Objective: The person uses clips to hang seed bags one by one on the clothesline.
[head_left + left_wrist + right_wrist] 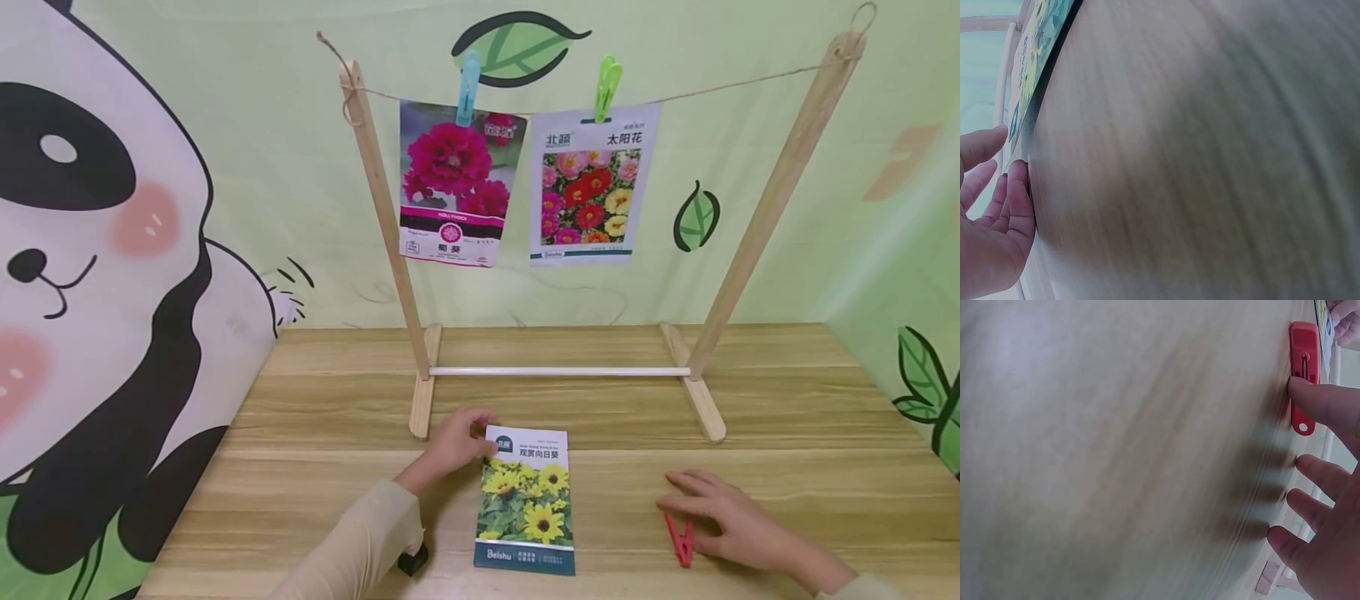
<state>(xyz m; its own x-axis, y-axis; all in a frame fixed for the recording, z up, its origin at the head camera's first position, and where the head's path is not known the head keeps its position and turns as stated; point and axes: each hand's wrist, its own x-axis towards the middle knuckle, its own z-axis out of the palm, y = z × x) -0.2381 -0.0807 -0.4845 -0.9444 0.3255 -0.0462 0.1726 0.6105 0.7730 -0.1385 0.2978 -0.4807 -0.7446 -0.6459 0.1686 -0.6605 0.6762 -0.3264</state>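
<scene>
A seed packet with yellow sunflowers [525, 500] lies face up on the wooden table. My left hand [459, 439] is at its top left corner, thumb by the edge; in the left wrist view the thumb and fingers [1019, 206] stand apart around that corner. To the right, a red clothespin [682, 540] rests on the table beside my right hand [720, 512]. In the right wrist view the thumb overlaps the clothespin [1305, 347] and the other fingers are spread near the tabletop. The index finger is hidden there.
Behind the hands stands a wooden frame [776, 200] with a white crossbar [558, 372]. From its string hang a hollyhock packet [450, 179] under a blue clothespin [468, 87] and another flower packet [588, 200] under a green one [607, 87].
</scene>
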